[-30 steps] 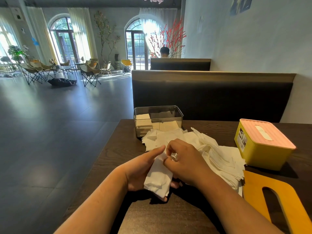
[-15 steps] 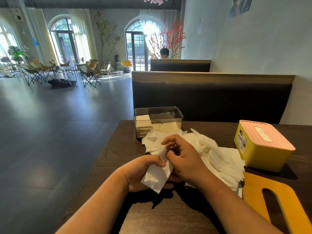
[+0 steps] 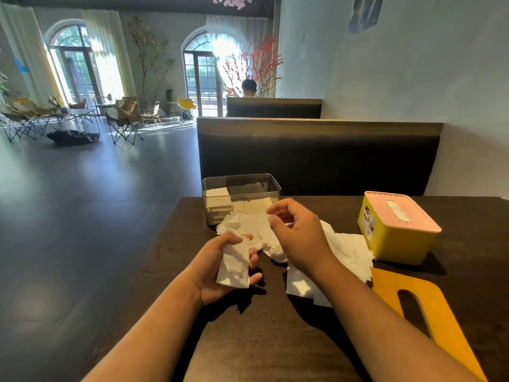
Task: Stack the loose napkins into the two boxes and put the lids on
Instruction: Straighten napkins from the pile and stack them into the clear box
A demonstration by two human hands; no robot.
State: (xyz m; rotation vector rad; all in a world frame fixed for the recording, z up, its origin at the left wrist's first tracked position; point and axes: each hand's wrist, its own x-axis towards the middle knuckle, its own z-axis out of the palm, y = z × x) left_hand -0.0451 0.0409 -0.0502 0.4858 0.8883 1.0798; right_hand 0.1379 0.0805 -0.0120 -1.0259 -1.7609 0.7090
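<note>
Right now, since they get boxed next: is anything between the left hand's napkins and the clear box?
Nothing visible blocks them. The clear box is lidless; only the loose pile lies low between it and the napkins in the left hand.

Two boxes (image 3: 217, 213) (image 3: 396, 244), two lids (image 3: 416, 216) (image 3: 451, 329), two hands (image 3: 217, 268) (image 3: 300, 238), countless loose napkins (image 3: 352, 249).

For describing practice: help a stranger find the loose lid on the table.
Start at the dark wooden table. On its right stands a pink-topped yellow box; the loose lid lies flat just nearer the camera. Only it is orange-yellow with a long slot.
</note>
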